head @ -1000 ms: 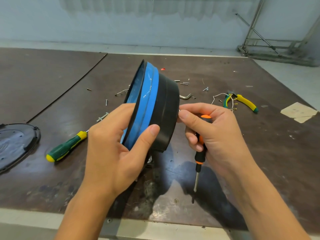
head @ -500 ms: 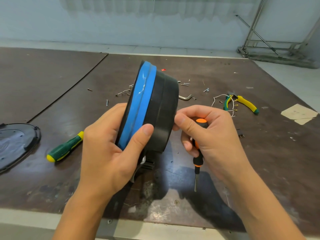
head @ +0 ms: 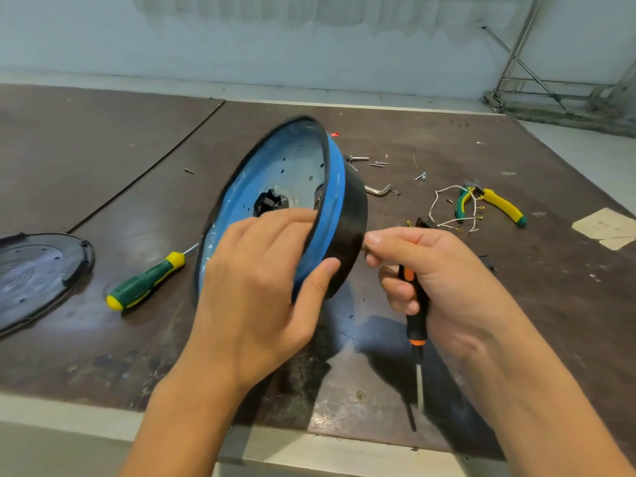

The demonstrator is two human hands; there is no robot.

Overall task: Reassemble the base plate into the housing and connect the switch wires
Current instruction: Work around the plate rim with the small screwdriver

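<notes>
The housing (head: pixel 347 215) is up off the table (head: pixel 103 149), tilted, blue inside facing left. The left hand (head: pixel 261 280) has its grip clamped over the near rim, thumb on the black wall. On the right hand (head: pixel 437 280), the grip is curled round the orange screwdriver (head: pixel 414 315), fingertips pinching at the wall; pinching what, I cannot tell. The base plate (head: pixel 41 270) lies far left, the switch wires (head: pixel 447 208) well right by the pliers (head: pixel 499 206). The danger: one hand carries that housing, and if the thumb slips, it drops.

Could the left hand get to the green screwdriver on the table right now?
Probably not yet: the left hand grips the housing, and the right hand holds the orange screwdriver. Otherwise nothing blocks the way to the green screwdriver.
</notes>
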